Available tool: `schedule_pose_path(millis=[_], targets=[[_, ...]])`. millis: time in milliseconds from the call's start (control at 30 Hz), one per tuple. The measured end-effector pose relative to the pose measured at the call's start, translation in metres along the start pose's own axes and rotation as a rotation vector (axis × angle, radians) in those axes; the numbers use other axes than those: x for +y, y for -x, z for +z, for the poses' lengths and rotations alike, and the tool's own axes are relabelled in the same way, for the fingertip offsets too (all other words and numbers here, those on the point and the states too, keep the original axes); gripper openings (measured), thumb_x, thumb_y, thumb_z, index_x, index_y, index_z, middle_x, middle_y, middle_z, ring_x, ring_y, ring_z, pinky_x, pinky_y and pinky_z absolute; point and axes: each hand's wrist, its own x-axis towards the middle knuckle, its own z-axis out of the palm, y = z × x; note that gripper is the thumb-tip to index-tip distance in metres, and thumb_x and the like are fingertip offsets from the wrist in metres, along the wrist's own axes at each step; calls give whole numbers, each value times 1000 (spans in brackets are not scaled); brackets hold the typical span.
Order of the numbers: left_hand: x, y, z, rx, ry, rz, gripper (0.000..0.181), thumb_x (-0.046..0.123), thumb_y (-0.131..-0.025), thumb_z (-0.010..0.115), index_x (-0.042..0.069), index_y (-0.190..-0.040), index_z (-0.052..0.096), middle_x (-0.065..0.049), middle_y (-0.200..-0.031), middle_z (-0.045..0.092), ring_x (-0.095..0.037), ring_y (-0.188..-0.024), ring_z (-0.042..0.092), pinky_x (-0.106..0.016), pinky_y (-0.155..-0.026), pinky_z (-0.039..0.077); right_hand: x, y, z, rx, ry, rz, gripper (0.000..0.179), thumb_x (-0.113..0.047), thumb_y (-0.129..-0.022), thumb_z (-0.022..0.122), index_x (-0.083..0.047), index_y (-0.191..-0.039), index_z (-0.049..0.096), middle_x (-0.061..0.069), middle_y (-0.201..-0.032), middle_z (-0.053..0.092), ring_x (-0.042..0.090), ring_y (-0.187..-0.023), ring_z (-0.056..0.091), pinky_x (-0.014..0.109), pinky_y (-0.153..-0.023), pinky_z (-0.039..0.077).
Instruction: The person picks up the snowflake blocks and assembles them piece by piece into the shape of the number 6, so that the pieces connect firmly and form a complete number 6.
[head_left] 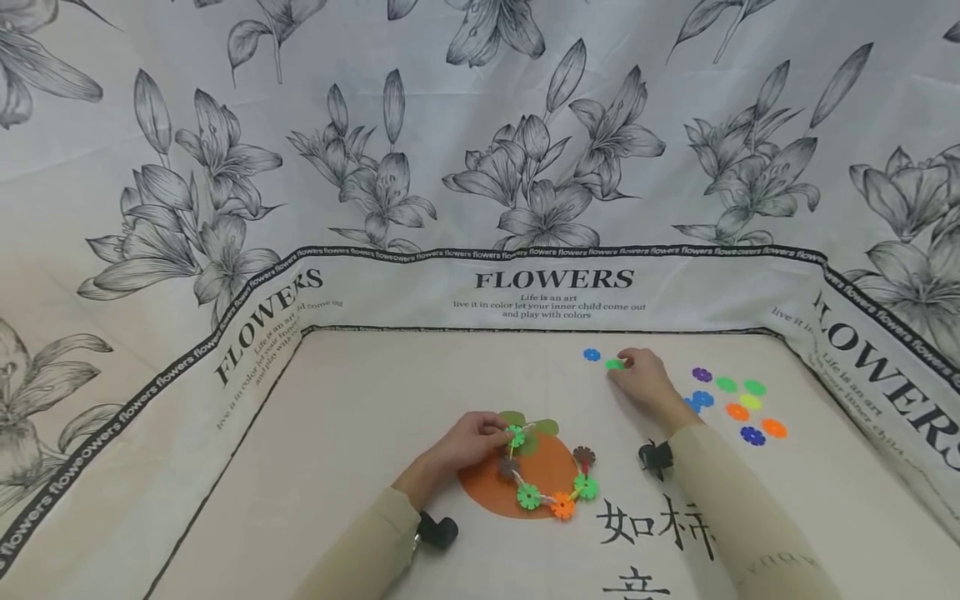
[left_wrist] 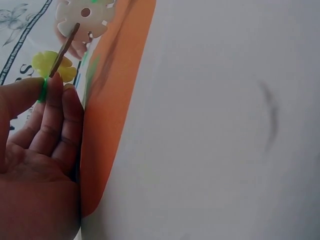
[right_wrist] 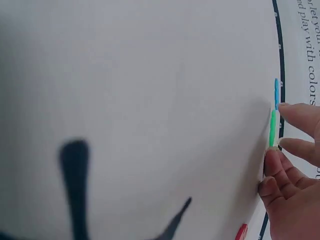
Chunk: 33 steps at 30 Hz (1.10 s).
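Note:
Over the orange printed circle hangs a curved chain of interlocked flower-shaped plastic discs, with green, orange (head_left: 562, 505) and brownish ones. My left hand (head_left: 471, 440) pinches the green disc (head_left: 515, 436) at its upper left end between thumb and fingertips. Close by in the left wrist view are a yellow disc (left_wrist: 44, 64) and a whitish disc (left_wrist: 70, 16). My right hand (head_left: 647, 385) reaches to the far right, its fingertips pinching the edge of a loose green disc (head_left: 614, 365) at the table surface. A blue disc (head_left: 592, 355) lies just left of it.
Right of my right forearm lie several loose discs, among them a purple one (head_left: 702, 375), a yellow one (head_left: 751, 402) and an orange one (head_left: 775, 428). A flower-printed cloth wall (head_left: 555, 292) borders the table (head_left: 360, 375) at the back and sides.

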Motion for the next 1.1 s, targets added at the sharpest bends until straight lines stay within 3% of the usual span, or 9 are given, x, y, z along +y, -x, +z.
schedule_pose_path(millis=[233, 533, 667, 800, 933, 1100], targets=[[1, 0, -1, 1, 1, -39, 16, 17, -99, 67, 3, -107, 68, -2, -88, 74, -12, -86, 63, -28, -87, 46, -1, 0, 0, 13, 7, 41, 45, -18, -99, 62, 14, -131, 53, 32, -126, 56, 45, -114, 56, 56, -98, 47], [-1, 0, -1, -18, 21, -13, 15, 13, -100, 64, 0, -107, 66, -2, -83, 73, -11, -83, 66, -25, -85, 47, -2, 8, -1, -11, -70, 51, 35, -20, -98, 67, 8, -118, 60, 22, -107, 65, 30, -93, 63, 39, -80, 53], [-1, 0, -1, -23, 31, -5, 15, 12, -100, 65, -1, -107, 65, -3, -83, 73, -12, -83, 67, -25, -84, 48, -10, 18, 0, -64, -135, -15, 32, -19, -98, 68, 8, -114, 62, 17, -96, 68, 21, -80, 63, 31, -70, 51], [0, 1, -1, -24, 53, -18, 15, 12, -99, 66, -1, -106, 64, -3, -82, 73, -12, -82, 67, -24, -84, 47, -22, 29, 3, -122, -226, -74, 30, -19, -98, 69, 7, -112, 64, 15, -92, 70, 18, -77, 62, 28, -68, 51], [2, 2, -1, -24, 59, -17, 15, 12, -99, 66, -2, -105, 64, -5, -82, 74, -12, -82, 67, -25, -86, 46, -35, 39, 8, -196, -342, -97, 30, -19, -97, 73, 5, -111, 64, 18, -92, 71, 20, -78, 63, 30, -70, 53], [3, 2, -1, -23, 50, -25, 17, 13, -100, 66, -2, -108, 64, -7, -85, 74, -13, -84, 67, -29, -91, 48, -52, 52, 16, -287, -398, -146, 30, -17, -96, 72, 5, -115, 64, 21, -90, 70, 26, -78, 62, 34, -72, 53]])
